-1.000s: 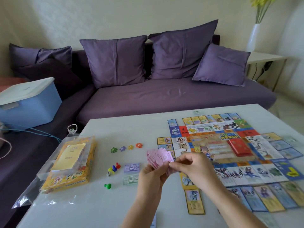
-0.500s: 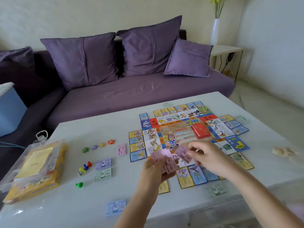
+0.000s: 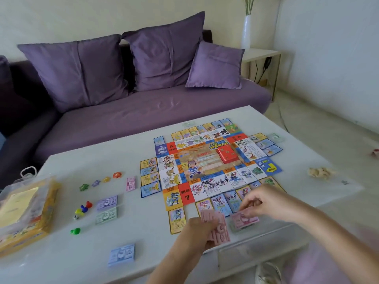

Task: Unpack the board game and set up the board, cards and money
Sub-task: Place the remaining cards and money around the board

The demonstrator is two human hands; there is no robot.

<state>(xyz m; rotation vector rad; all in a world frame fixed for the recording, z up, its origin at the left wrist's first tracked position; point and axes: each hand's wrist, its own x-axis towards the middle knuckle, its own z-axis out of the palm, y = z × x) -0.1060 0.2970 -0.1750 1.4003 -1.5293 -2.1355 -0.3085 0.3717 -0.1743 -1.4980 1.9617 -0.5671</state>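
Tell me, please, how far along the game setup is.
Done: the board is laid out with cards around it and the red deck on it; pawns and purple, green and blue money piles are out. In hand: the left hand grips a pink stack while the right hand pinches a pink note by the board's near edge. Left: dealing out the remaining pink notes.

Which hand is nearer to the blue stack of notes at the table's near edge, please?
Left. The left hand, gripping pink notes, is to the right of the blue stack; the right hand, pinching one pink note, is farther right, by the board.
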